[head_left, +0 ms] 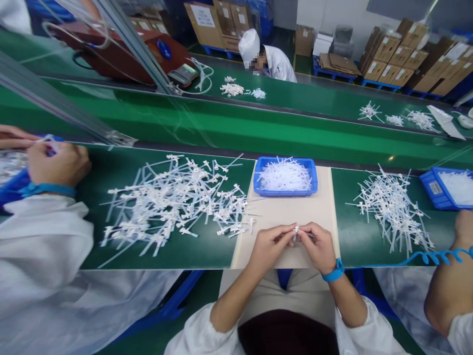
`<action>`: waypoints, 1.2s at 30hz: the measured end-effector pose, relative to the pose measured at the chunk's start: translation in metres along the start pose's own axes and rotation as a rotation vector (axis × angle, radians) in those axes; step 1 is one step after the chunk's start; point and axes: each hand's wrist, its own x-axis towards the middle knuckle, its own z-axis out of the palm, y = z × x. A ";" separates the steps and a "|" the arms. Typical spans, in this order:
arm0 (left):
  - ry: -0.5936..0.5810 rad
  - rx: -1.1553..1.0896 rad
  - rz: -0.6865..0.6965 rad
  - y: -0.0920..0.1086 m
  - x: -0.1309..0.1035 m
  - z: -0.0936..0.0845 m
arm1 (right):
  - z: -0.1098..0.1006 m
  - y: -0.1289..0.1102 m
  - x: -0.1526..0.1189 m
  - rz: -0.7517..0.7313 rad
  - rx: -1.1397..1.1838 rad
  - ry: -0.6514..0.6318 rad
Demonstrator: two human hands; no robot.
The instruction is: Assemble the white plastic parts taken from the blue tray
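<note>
Two-handed, pinching a small, white, knobbly part (296,230) between closed fingertips of left hand (270,245) and right hand (318,247), over smooth beige board (291,210). Facing blue tray (286,193) of thin, translucent strips (284,176), sitting between spiky heaps (162,199).

From my distant seat I count one left hand (271,245) and one right hand (317,246) at the centre — sharing one small white part (296,230) — plus one pale mat (314,209), three blue bins (285,194), two large near piles of white pieces (173,197), three small heaps (420,120) far right, two blue wristbands (333,274), one coiled blue cord (438,257)
</note>
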 end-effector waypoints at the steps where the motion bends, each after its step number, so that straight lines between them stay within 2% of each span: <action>1: 0.001 -0.011 -0.009 0.001 0.000 0.001 | 0.001 0.001 0.000 0.020 0.031 0.011; 5: 0.005 -0.103 -0.040 0.000 -0.001 0.005 | 0.004 0.003 0.001 0.073 0.112 0.065; 9: 0.089 -0.255 -0.056 -0.007 -0.002 0.007 | 0.004 0.003 -0.001 0.123 0.171 0.108; 14: 0.180 -0.297 0.033 -0.013 0.000 0.003 | 0.000 0.002 -0.001 0.166 0.252 0.173; 17: 0.123 -0.210 0.058 -0.010 0.001 -0.001 | -0.001 0.001 -0.002 0.146 0.258 0.157; 22: 0.022 -0.002 0.072 0.001 -0.002 -0.005 | -0.003 -0.001 -0.003 0.079 0.200 0.061; 30: -0.004 0.008 0.104 0.009 -0.004 -0.003 | -0.001 0.000 -0.004 0.067 0.168 0.006; 36: 0.016 0.026 0.100 0.009 -0.004 -0.002 | 0.001 0.002 -0.007 0.090 0.223 0.043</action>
